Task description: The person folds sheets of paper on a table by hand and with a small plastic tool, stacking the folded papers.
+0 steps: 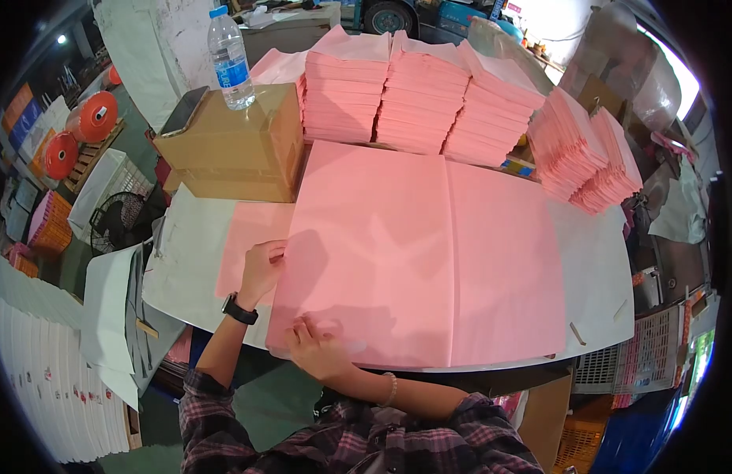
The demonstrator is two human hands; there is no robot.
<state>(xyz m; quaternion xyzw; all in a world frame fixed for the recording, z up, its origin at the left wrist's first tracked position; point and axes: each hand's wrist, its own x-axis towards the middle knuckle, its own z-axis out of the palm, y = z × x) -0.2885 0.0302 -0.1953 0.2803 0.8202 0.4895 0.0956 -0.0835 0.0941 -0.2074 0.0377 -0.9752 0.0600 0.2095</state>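
A wide stack of thin pink sheets (374, 253) lies on the table in front of me, with a vertical fold or edge line right of its middle. My left hand (261, 273), with a dark watch on its wrist, is at the stack's left edge, its fingers closed on the edge of a pink sheet. Near the lower left corner, my right hand (318, 352) lies on the pink surface with its fingers slightly apart and bent. A beaded bracelet (392, 389) circles the right wrist. Another pink sheet (243, 245) shows under the left side of the stack.
Tall piles of folded pink sheets (421, 95) line the table's back, and more piles (571, 150) lean at right. A cardboard box (239, 154) at back left carries a water bottle (230, 67) and a phone (184, 110). White sheets (50, 363) are stacked at lower left.
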